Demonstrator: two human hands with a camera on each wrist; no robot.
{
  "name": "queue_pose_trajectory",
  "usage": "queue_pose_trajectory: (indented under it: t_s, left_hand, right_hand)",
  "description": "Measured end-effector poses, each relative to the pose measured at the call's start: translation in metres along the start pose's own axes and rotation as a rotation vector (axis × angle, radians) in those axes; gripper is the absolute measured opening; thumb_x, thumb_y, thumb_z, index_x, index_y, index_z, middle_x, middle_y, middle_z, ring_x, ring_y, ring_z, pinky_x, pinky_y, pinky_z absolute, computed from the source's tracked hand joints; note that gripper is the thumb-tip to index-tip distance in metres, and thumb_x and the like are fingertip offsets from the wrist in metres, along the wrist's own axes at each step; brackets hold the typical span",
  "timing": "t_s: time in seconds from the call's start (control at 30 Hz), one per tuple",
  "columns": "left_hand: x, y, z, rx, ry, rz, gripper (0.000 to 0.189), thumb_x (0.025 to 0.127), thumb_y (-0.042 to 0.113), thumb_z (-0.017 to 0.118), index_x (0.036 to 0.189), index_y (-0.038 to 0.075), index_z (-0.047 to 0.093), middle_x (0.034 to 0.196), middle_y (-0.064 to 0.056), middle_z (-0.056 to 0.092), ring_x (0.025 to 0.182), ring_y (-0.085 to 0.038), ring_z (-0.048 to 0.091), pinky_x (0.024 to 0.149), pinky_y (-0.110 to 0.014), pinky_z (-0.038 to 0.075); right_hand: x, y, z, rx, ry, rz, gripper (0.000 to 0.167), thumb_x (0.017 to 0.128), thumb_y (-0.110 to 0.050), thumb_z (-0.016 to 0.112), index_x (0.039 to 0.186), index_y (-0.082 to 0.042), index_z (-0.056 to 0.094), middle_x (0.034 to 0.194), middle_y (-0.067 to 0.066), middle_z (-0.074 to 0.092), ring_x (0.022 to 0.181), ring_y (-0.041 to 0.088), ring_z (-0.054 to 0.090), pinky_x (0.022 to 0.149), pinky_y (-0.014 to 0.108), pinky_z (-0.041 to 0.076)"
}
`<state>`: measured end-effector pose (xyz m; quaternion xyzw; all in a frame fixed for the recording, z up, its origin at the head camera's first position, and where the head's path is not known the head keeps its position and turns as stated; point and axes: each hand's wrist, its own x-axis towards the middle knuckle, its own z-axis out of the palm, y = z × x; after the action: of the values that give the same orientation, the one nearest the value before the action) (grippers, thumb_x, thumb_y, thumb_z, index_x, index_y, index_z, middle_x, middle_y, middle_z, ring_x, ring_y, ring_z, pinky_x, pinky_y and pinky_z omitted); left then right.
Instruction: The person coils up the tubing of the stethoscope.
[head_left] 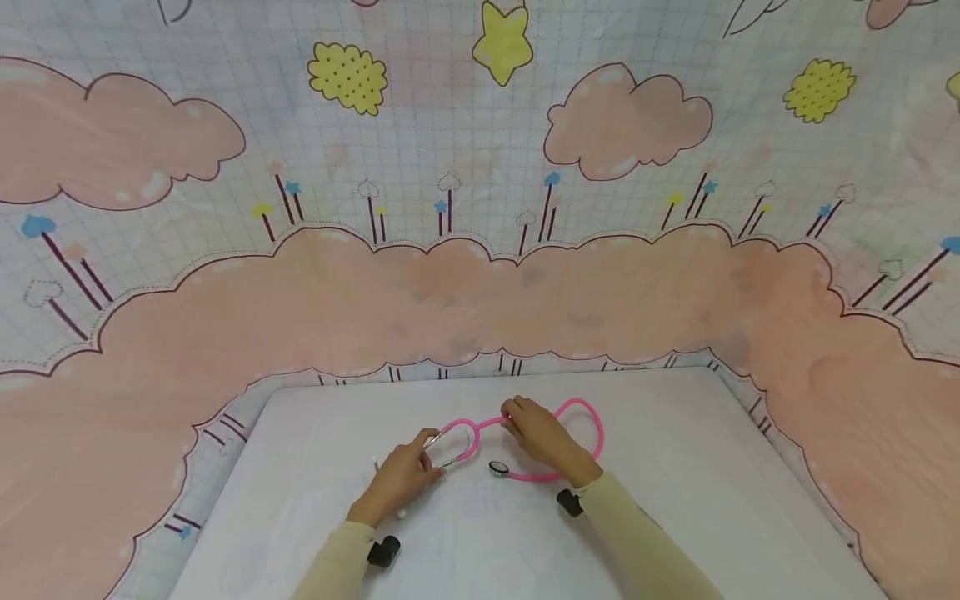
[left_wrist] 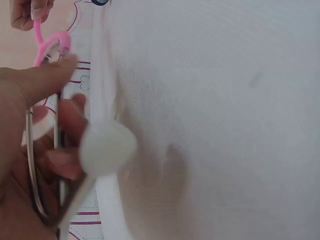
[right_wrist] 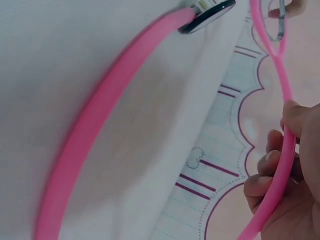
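**No readable letters or numbers around the 2 hands**

In the 3 views, I can read no text, label, brand or number. On the pink stethoscope point(head_left: 602, 433), which is in the left hand point(head_left: 401, 475) and the right hand point(head_left: 546, 432), I cannot make out any lettering; its chest piece point(head_left: 498, 469), between the 2 hands, is too small to tell. The printed backdrop point(head_left: 525, 292), beyond both hands, carries only picture signs, such as 1 yellow star point(head_left: 502, 43) far beyond the right hand. Far beyond the left hand, 2 dark strokes point(head_left: 162, 12) are cut by the edge; whether they form a letter, I cannot tell.
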<state>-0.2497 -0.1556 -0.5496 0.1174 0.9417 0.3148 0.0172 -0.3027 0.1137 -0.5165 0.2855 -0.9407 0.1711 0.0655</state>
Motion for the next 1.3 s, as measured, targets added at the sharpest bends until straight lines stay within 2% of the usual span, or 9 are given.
queue_pose_trajectory:
  t_s: [0.2, 0.33, 0.57, 0.8, 0.87, 1.03, 1.13, 1.3]
  left_hand:
    - [-0.001, -0.001, 0.0, -0.075, 0.009, 0.068, 0.058, 0.086, 0.024, 0.076, 0.137, 0.016, 0.05, 0.07, 0.007, 0.057, 0.059, -0.006, 0.047, 0.054, -0.02, 0.041]
    - [-0.003, 0.0, -0.001, -0.108, -0.007, 0.078, 0.059, 0.088, 0.024, 0.075, 0.141, 0.016, 0.05, 0.069, 0.007, 0.055, 0.057, -0.004, 0.046, 0.052, -0.02, 0.041]
    - [-0.006, 0.007, 0.002, -0.161, 0.05, 0.122, 0.058, 0.086, 0.021, 0.077, 0.137, 0.018, 0.048, 0.068, 0.008, 0.059, 0.054, -0.003, 0.047, 0.05, -0.02, 0.042]
    - [-0.01, 0.018, -0.004, -0.206, 0.076, 0.139, 0.056, 0.084, 0.013, 0.077, 0.134, 0.015, 0.051, 0.07, 0.007, 0.059, 0.056, -0.002, 0.047, 0.053, -0.019, 0.043]
    - [-0.011, 0.02, -0.007, -0.217, 0.078, 0.141, 0.055, 0.084, 0.012, 0.077, 0.134, 0.014, 0.052, 0.071, 0.007, 0.059, 0.057, -0.002, 0.047, 0.053, -0.019, 0.043]
    - [-0.015, 0.027, -0.013, -0.246, 0.077, 0.124, 0.053, 0.086, 0.015, 0.076, 0.132, 0.011, 0.05, 0.072, 0.005, 0.06, 0.056, -0.003, 0.047, 0.052, -0.019, 0.042]
    - [-0.016, 0.029, -0.014, -0.245, 0.085, 0.118, 0.052, 0.086, 0.016, 0.077, 0.131, 0.011, 0.051, 0.072, 0.005, 0.06, 0.056, -0.003, 0.046, 0.052, -0.019, 0.041]
    - [-0.017, 0.029, -0.016, -0.226, 0.111, 0.137, 0.052, 0.084, 0.017, 0.078, 0.129, 0.011, 0.053, 0.071, 0.006, 0.06, 0.056, -0.002, 0.045, 0.052, -0.018, 0.04]
  right_hand:
    - [-0.007, 0.003, -0.01, 0.009, 0.009, 0.046, 0.019, 0.094, -0.025, 0.066, 0.109, -0.014, 0.06, 0.09, -0.004, 0.06, 0.08, 0.01, 0.054, 0.078, 0.028, 0.053]
    - [-0.014, 0.006, -0.015, -0.039, 0.034, 0.04, 0.02, 0.092, -0.028, 0.069, 0.104, -0.014, 0.062, 0.087, -0.004, 0.061, 0.077, 0.011, 0.052, 0.075, 0.03, 0.049]
    - [-0.028, 0.017, -0.019, -0.078, 0.136, 0.013, 0.016, 0.094, -0.025, 0.068, 0.106, -0.015, 0.067, 0.092, -0.001, 0.064, 0.088, 0.017, 0.058, 0.087, 0.038, 0.049]
    - [-0.031, 0.023, -0.023, -0.094, 0.268, -0.048, 0.012, 0.091, -0.021, 0.07, 0.103, -0.017, 0.072, 0.088, 0.0, 0.061, 0.087, 0.02, 0.057, 0.09, 0.045, 0.045]
    - [-0.031, 0.022, -0.026, -0.093, 0.302, -0.057, 0.013, 0.091, -0.021, 0.071, 0.103, -0.018, 0.073, 0.087, -0.001, 0.061, 0.087, 0.019, 0.057, 0.089, 0.044, 0.045]
    - [-0.034, 0.018, -0.031, -0.063, 0.35, -0.086, 0.014, 0.091, -0.02, 0.071, 0.103, -0.015, 0.074, 0.086, 0.0, 0.062, 0.083, 0.017, 0.057, 0.075, 0.033, 0.044]
    - [-0.039, 0.014, -0.036, -0.051, 0.376, -0.12, 0.015, 0.094, -0.024, 0.067, 0.104, -0.014, 0.072, 0.087, -0.001, 0.062, 0.083, 0.016, 0.056, 0.073, 0.031, 0.044]
    - [-0.049, 0.005, -0.045, -0.037, 0.422, -0.209, 0.017, 0.093, -0.02, 0.068, 0.108, -0.011, 0.068, 0.089, 0.0, 0.061, 0.084, 0.015, 0.055, 0.073, 0.029, 0.047]
